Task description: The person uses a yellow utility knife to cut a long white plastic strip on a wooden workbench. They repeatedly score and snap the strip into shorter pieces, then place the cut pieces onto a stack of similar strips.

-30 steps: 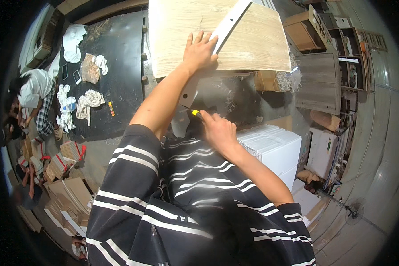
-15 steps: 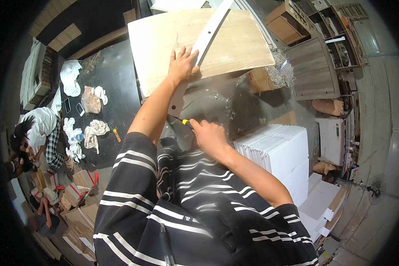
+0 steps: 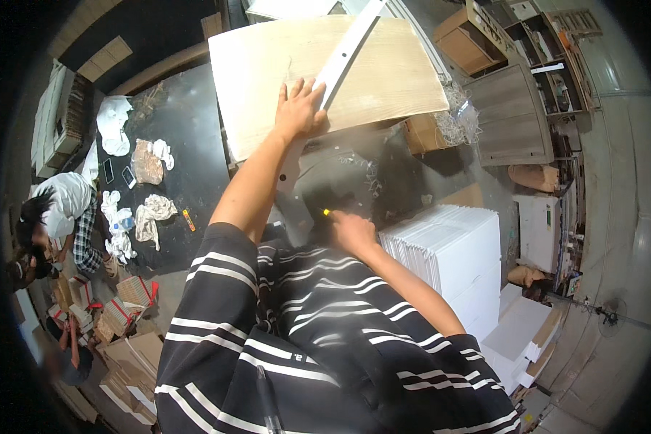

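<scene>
A long white strip [image 3: 343, 56] with dark holes lies slantwise over a pale wood-grain board [image 3: 253, 69]. Its lower end, where another hole shows, juts past the board's near edge toward my body. My left hand [image 3: 296, 108] rests across the strip on the board, fingers spread and stretched out. Lower and to the right, my right hand [image 3: 353, 233] is closed round a screwdriver [image 3: 327, 213]. Only the yellow end of its handle shows clearly; the shaft is hard to make out now. The screwdriver is apart from the strip.
At right stands a stack of white panels [image 3: 459, 253]. A dark table [image 3: 188, 145] at left holds cloths, two phones and an orange-yellow cutter [image 3: 189, 220]. Beyond it a person in a white top [image 3: 69, 202] bends down. A cardboard box [image 3: 423, 132] stands beneath the board's right side.
My right hand has drawn the screwdriver away from the strip's lower end, rightward and slightly down. My left hand and the strip stay nearly where they were.
</scene>
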Demonstrator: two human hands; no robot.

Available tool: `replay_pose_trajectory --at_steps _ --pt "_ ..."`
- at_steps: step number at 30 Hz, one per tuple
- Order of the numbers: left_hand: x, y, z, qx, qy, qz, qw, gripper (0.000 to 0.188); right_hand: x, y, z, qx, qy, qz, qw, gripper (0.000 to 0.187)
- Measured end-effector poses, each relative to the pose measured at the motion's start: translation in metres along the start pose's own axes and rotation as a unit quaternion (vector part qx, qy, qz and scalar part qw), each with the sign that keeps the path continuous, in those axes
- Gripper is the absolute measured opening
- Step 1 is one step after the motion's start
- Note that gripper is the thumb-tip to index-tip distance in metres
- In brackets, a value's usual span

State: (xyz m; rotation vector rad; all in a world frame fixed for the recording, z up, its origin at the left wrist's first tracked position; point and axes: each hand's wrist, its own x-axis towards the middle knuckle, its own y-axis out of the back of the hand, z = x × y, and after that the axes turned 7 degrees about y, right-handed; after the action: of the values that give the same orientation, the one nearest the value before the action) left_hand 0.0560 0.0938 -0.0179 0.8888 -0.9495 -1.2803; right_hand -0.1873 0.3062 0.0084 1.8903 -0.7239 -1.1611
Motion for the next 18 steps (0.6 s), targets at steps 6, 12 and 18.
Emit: replay_pose_trajectory --at_steps 6,12,18 --pt "-0.001 0.0 0.003 -0.003 0.002 0.046 0.999 0.06 -0.028 -0.001 0.018 0.185 -0.084 0.108 0.973 0.039" --pt "-0.019 0.001 0.003 -0.058 -0.077 0.115 0.989 0.044 -0.052 -0.038 0.052 0.251 -0.075 0.246 0.933 0.035" --pt "-0.161 0.036 0.003 -0.026 -0.243 -0.087 0.966 0.074 -0.084 -0.046 0.069 0.416 -0.179 0.228 0.862 0.029"
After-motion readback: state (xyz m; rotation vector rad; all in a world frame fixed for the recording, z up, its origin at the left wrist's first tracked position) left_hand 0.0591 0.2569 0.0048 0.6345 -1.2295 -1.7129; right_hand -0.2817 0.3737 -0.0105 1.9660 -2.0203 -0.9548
